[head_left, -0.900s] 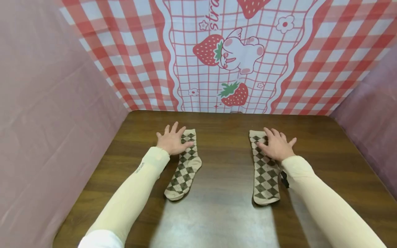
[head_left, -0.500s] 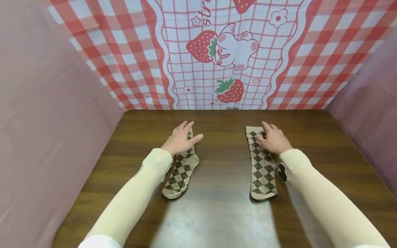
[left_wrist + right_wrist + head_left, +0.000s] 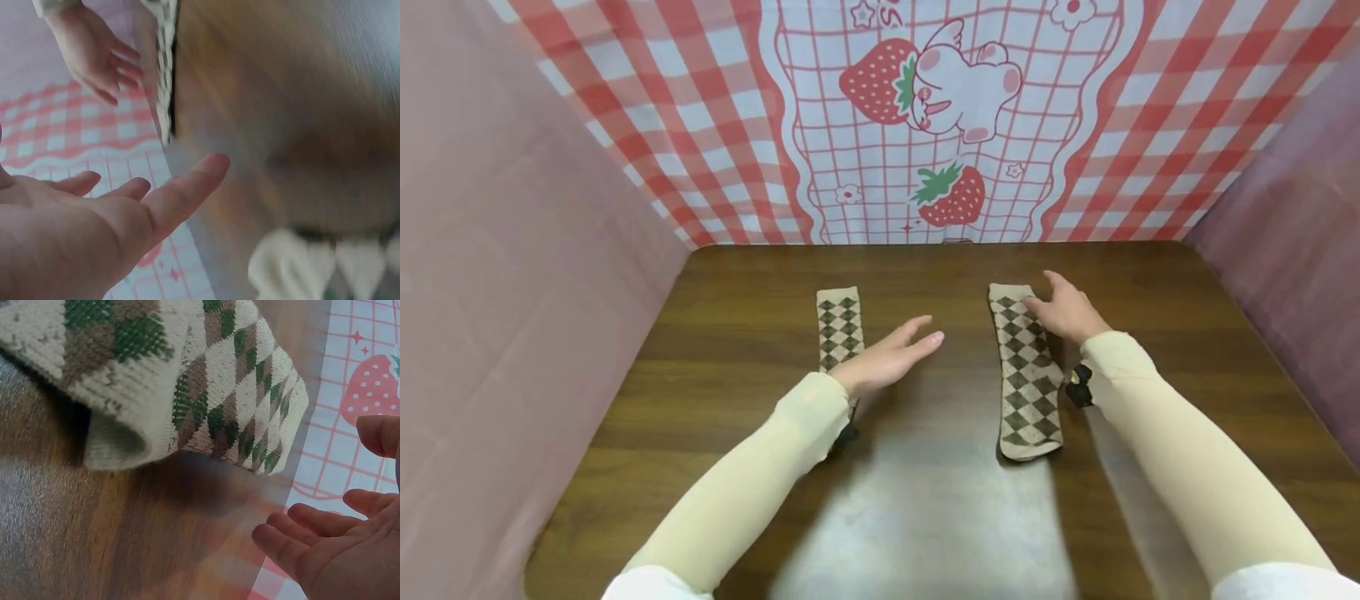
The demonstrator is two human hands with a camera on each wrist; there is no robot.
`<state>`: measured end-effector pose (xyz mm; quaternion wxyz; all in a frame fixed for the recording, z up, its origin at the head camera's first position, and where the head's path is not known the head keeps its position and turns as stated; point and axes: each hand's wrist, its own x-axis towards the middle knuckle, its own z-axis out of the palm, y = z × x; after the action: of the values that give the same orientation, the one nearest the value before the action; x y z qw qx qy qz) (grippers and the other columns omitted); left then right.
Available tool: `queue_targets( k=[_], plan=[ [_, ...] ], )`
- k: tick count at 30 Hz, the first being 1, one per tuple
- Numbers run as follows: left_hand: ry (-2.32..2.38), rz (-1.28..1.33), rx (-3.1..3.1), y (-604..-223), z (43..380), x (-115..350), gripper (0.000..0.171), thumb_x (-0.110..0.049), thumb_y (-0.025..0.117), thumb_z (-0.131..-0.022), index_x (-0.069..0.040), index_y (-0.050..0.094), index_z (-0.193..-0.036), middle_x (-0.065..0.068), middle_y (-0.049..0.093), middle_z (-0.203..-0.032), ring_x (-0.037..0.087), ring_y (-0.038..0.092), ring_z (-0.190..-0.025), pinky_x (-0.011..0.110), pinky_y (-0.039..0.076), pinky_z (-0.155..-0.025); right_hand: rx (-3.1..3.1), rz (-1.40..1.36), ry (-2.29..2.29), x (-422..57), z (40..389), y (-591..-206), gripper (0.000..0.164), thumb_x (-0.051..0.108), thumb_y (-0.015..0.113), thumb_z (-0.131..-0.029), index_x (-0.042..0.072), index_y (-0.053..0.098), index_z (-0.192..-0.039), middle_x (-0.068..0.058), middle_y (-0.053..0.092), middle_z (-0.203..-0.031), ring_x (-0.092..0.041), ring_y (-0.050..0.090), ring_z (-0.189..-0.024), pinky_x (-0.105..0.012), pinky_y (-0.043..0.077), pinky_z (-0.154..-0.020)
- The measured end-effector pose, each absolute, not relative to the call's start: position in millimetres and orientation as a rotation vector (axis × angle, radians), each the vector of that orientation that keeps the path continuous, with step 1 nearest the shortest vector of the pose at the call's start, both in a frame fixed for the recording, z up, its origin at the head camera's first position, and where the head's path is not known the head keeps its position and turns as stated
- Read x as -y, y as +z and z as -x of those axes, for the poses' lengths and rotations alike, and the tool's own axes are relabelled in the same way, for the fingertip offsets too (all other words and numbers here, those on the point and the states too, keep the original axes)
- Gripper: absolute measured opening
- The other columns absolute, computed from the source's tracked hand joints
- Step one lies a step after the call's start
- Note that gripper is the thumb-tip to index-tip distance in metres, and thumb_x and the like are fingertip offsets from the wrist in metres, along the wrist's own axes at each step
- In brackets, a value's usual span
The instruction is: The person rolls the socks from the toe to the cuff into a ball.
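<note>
Two argyle socks in cream, brown and dark green lie on a brown wooden table. The left sock (image 3: 840, 325) has its cuff toward the back, and its foot is hidden under my left forearm. My left hand (image 3: 887, 358) hovers just right of that sock with fingers extended and nothing in them. The right sock (image 3: 1022, 375) lies lengthwise, its toe toward me. At its upper right edge is my right hand (image 3: 1067, 312), thumb overlapping the sock in the head view. In the right wrist view the fingers (image 3: 281, 544) are loosely extended beside the sock's edge, holding nothing.
A red-and-white checked cloth (image 3: 700, 100) with strawberry prints hangs behind the table (image 3: 925, 275). Pinkish cloth walls (image 3: 490, 292) stand at left and right. Dark wrist devices (image 3: 1079, 386) sit under both cream sleeves.
My left hand has moved right, off the left sock toward the table's middle. My right hand has shifted slightly toward the right sock's outer edge. The head view has tilted up slightly.
</note>
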<state>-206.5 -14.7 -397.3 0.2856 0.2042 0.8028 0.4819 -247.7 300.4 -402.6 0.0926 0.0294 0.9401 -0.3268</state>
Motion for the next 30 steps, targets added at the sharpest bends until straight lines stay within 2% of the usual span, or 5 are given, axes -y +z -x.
queue_targets(
  k=[5, 9, 15, 19, 30],
  plan=[
    [1.484, -0.401, -1.917, -403, 197, -2, 0.069, -0.052, 0.043, -0.102, -0.020, 0.019, -0.159, 0.007, 0.021, -0.162, 0.032, 0.027, -0.144, 0.056, 0.039, -0.103, -2.788, -0.099, -0.988, -300, 249, -401, 0.079, 0.036, 0.047, -0.103, -0.006, 0.005, -0.155, -0.037, 0.021, -0.153, -0.054, 0.025, -0.137, -0.065, 0.026, -0.106],
    [1.690, -0.224, -1.713, -412, 190, -13, 0.063, -0.046, 0.045, -0.103, -0.014, 0.028, -0.154, 0.016, 0.030, -0.156, 0.041, 0.034, -0.138, 0.060, 0.045, -0.094, -2.783, -0.107, -1.007, -299, 250, -400, 0.078, 0.034, 0.047, -0.103, -0.007, 0.005, -0.155, -0.039, 0.027, -0.149, -0.053, 0.031, -0.134, -0.064, 0.030, -0.105],
    [1.827, -0.042, -1.501, -421, 178, -25, 0.060, -0.042, 0.048, -0.102, -0.011, 0.032, -0.150, 0.022, 0.035, -0.149, 0.045, 0.037, -0.134, 0.065, 0.046, -0.089, -2.731, -0.157, -1.098, -300, 248, -399, 0.076, 0.033, 0.046, -0.103, -0.008, 0.007, -0.154, -0.040, 0.034, -0.144, -0.051, 0.039, -0.130, -0.060, 0.034, -0.104],
    [1.822, 0.010, -1.447, -422, 171, -31, 0.063, -0.044, 0.050, -0.101, -0.012, 0.032, -0.151, 0.022, 0.038, -0.147, 0.044, 0.040, -0.132, 0.066, 0.046, -0.088, -2.708, -0.212, -1.123, -299, 248, -397, 0.074, 0.030, 0.047, -0.103, -0.013, 0.011, -0.151, -0.040, 0.030, -0.147, -0.051, 0.035, -0.133, -0.061, 0.033, -0.105],
    [1.788, 0.089, -1.408, -429, 147, -55, 0.059, -0.036, 0.052, -0.101, -0.006, 0.035, -0.148, 0.023, 0.048, -0.138, 0.044, 0.047, -0.126, 0.065, 0.047, -0.086, -2.618, -0.418, -1.246, -297, 254, -405, 0.066, 0.018, 0.051, -0.100, -0.019, 0.023, -0.146, -0.039, 0.031, -0.145, -0.048, 0.048, -0.122, -0.052, 0.045, -0.098]
  ],
)
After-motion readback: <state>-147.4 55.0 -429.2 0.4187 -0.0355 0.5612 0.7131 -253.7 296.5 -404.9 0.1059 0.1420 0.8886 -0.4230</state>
